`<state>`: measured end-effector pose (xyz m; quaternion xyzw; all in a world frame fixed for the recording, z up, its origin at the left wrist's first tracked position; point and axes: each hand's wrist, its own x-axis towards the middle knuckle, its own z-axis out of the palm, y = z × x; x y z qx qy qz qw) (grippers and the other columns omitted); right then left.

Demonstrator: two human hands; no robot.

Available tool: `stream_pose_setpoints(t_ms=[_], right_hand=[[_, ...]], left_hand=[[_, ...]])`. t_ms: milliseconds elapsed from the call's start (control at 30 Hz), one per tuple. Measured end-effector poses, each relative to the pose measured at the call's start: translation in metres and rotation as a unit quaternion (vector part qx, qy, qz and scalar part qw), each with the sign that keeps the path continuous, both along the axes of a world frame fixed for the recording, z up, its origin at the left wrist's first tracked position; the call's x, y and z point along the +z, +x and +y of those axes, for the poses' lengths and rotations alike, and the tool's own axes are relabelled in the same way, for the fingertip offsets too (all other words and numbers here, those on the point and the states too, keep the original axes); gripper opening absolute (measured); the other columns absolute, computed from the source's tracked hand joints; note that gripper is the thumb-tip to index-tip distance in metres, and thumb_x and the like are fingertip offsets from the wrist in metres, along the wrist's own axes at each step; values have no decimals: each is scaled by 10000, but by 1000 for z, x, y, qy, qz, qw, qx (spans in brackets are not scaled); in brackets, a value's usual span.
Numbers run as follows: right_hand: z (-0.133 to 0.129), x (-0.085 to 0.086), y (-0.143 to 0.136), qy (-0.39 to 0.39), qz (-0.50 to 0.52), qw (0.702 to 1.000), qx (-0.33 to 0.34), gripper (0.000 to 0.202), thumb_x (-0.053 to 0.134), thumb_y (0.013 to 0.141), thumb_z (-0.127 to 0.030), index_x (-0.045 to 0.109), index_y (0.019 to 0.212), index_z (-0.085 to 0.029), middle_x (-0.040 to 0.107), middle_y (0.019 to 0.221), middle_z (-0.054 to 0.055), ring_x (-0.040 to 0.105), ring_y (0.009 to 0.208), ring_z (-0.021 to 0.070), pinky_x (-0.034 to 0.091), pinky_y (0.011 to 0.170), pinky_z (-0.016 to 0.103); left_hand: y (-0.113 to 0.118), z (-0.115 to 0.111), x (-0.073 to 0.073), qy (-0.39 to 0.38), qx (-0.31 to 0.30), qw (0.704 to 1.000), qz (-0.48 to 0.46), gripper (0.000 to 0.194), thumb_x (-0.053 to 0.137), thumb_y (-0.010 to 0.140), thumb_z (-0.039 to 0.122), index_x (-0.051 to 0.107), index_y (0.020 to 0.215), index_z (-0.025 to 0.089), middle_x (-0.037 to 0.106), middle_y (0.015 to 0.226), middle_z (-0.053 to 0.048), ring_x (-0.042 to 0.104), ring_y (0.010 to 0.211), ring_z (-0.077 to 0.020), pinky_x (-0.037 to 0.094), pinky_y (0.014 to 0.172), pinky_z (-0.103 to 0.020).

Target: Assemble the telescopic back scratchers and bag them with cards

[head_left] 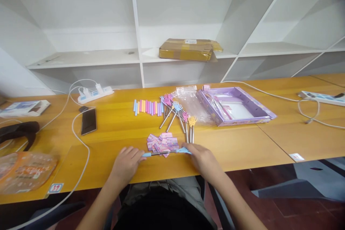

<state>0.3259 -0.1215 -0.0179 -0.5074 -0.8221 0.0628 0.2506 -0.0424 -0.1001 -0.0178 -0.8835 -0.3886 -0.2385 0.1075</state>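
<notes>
A metal rod with a blue hand-shaped head and a blue handle, the blue scratcher [163, 153], lies level between my hands. My left hand [128, 161] is closed on its handle end, and my right hand [201, 156] grips the head end. Just beyond it is a pile of pink and purple cards [161, 143]. Farther back, several scratchers [175, 109] with blue and pink heads overlap, and pink and yellow ones [192, 125] stretch toward my right hand. Coloured tubes [148, 107] form a row to their left.
A purple tray [242, 115] holds wrapped items, beside clear plastic bags [191, 102]. Left are a phone [88, 121], power strip [95, 94], white cables and orange bag [27, 172]. A cardboard box [188, 49] sits on the shelf; another power strip [323, 97] is at right.
</notes>
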Motion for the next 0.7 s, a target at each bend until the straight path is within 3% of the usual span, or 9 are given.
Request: stream_pose_setpoints(t_ms=[100,200,300,367,500,700], right_hand=[[-4,6,74,0,72,989,-133,465,407,886,-78,693,1212,-244,794,1058,88,758,863,235,581,825,373],[-17,10,158,9,105,945,-310,368,415,870,-144,710,1063,-251,767,860,87,751,748,233,556,798,375],[-32,7,209,-31,120,924,-363,308,479,833,-200,714,1024,-257,769,857,111,769,826,256,526,843,394],[-36,0,217,-67,136,917,-368,326,488,814,-229,715,1046,-257,768,830,110,763,793,262,513,822,406],[-35,-15,206,-101,145,907,-382,337,509,828,-299,707,1095,-249,774,816,125,733,712,281,487,743,423],[-32,-23,206,-103,91,879,-458,169,585,813,-406,681,896,-293,769,821,132,699,719,314,458,713,434]], left_hand=[[-58,3,17,6,41,999,-1,297,497,1118,378,720,1003,218,729,852,-51,587,824,-230,387,720,-365],[-117,-4,29,-22,64,998,1,361,479,1114,436,727,935,243,724,828,-43,590,822,-233,415,725,-366],[-141,-16,26,-59,48,997,-15,353,497,1105,459,727,940,249,723,825,-25,600,793,-215,453,711,-344],[-137,-21,20,-85,40,995,-28,330,506,1105,453,729,983,243,725,851,-19,618,789,-200,493,731,-326],[-117,-17,14,-89,45,992,-75,363,518,1097,501,723,992,220,730,854,-28,670,780,-189,548,736,-301],[-109,-9,16,-109,45,988,-104,337,548,1088,493,726,1019,216,738,871,-41,707,796,-188,571,750,-291]])
